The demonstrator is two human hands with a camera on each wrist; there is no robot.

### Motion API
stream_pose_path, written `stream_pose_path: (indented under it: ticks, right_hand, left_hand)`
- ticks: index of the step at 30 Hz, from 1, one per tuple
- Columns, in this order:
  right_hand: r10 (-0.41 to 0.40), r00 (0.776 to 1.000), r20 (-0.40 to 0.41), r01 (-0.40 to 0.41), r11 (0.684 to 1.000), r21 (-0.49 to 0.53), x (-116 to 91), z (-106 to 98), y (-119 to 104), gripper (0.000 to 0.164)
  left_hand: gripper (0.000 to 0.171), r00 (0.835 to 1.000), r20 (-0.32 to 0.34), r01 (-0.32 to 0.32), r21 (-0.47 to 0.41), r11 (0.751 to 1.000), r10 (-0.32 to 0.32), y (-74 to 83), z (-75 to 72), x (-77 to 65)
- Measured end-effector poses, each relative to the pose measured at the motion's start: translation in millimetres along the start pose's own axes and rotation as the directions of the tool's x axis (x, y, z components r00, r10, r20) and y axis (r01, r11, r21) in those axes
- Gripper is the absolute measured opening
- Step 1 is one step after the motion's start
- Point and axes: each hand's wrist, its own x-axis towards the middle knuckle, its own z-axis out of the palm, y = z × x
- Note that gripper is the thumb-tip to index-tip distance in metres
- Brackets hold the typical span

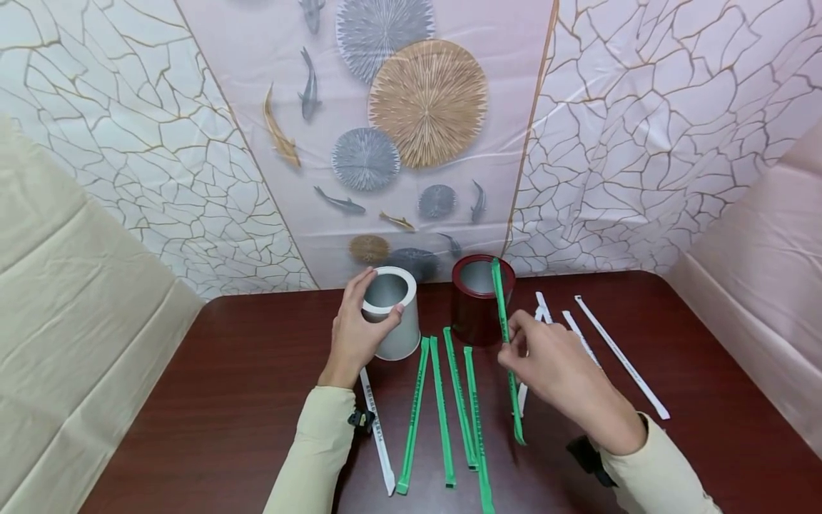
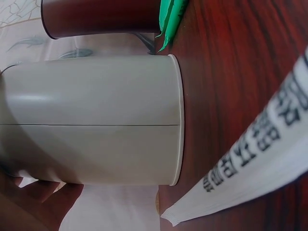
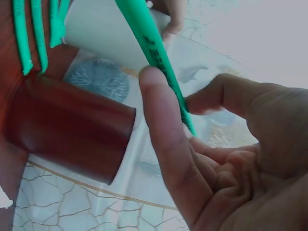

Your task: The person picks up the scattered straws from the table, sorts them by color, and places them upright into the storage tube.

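Note:
My left hand (image 1: 357, 335) grips the rim of a grey-white open-topped canister (image 1: 404, 332), thumb at its front right and fingers round the left side. In the left wrist view the same canister (image 2: 96, 91) stands upright on the table, with fingers (image 2: 55, 202) along its side. Between thumb and fingers, my right hand (image 1: 559, 360) pinches a green paper-wrapped straw (image 1: 499, 293), held steeply tilted. Its upper end overlaps the opening of a dark red canister (image 1: 472, 318) in the head view. Both canisters show grey insides.
Several green wrapped straws (image 1: 443, 421) lie on the dark wood table (image 1: 257, 357) in front of the canisters. One white wrapped straw (image 1: 377, 432) lies by the left wrist; several more, including a white straw (image 1: 623, 357), lie at the right. A patterned cloth (image 1: 642, 143) hangs behind.

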Motion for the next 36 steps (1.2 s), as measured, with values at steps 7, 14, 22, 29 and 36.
stream_pose_path:
  ticks: [7, 14, 22, 29, 36]
  right_hand:
    - [-0.077, 0.988, -0.134, 0.087, 0.994, 0.072, 12.2, -8.7, -14.0, 0.009]
    - [-0.146, 0.97, -0.196, 0.191, 0.953, 0.234, 25.6, -16.6, -38.6, 0.008]
    - [-0.248, 0.919, -0.306, 0.346, 0.879, 0.329, 43.5, -20.9, -66.0, 0.011]
    - [-0.337, 0.863, -0.376, 0.463, 0.825, 0.324, 74.3, -11.8, -82.7, 0.019]
    - [-0.327, 0.84, -0.433, 0.503, 0.769, 0.395, 109.1, 14.9, -89.9, 0.022]
  left_hand:
    - [0.075, 1.0, -0.004, 0.01, -0.001, 1.0, -0.01, 0.0, 1.4, -1.4]
    - [0.076, 1.0, 0.002, 0.018, 0.007, 1.0, -0.018, 0.8, 1.6, -1.9]
    - [0.077, 1.0, -0.005, 0.01, 0.023, 1.0, -0.01, 1.1, 0.4, -1.4]
    - [0.076, 1.0, -0.004, 0.022, 0.027, 0.999, -0.022, 1.2, 1.5, -1.6]
    - [0.078, 1.0, -0.012, 0.027, 0.026, 0.999, -0.027, 0.7, 1.8, -1.4]
